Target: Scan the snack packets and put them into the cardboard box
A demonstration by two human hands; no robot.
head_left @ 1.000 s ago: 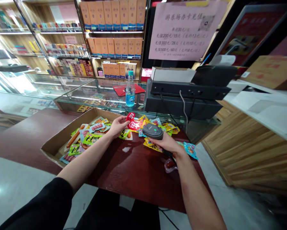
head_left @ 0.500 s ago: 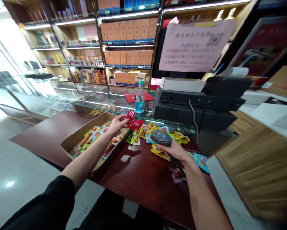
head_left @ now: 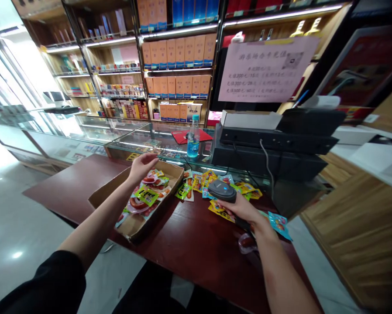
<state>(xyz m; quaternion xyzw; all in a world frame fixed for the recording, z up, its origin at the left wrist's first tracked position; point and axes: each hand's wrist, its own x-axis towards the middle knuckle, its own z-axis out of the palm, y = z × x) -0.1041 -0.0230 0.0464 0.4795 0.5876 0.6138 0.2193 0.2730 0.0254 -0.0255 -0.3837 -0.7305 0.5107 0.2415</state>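
Observation:
My left hand hovers over the far side of an open cardboard box; its thumb and fingers are slightly apart, with nothing visible between them. Inside the box lie packaged sausages and a green snack packet, partly covered by my left forearm. My right hand grips a black barcode scanner by its handle, above the table. Yellow snack packets lie beyond the scanner, and another yellow packet is partly under it.
The dark red table meets a glass display counter. A bottle with blue liquid stands on the glass near a red folder. Black cash-register equipment fills the back right. A blue packet lies near the table's right edge.
The red packet has left my left hand and is out of sight. That hand has moved left over the box, where the contents look shifted. My right hand keeps the scanner.

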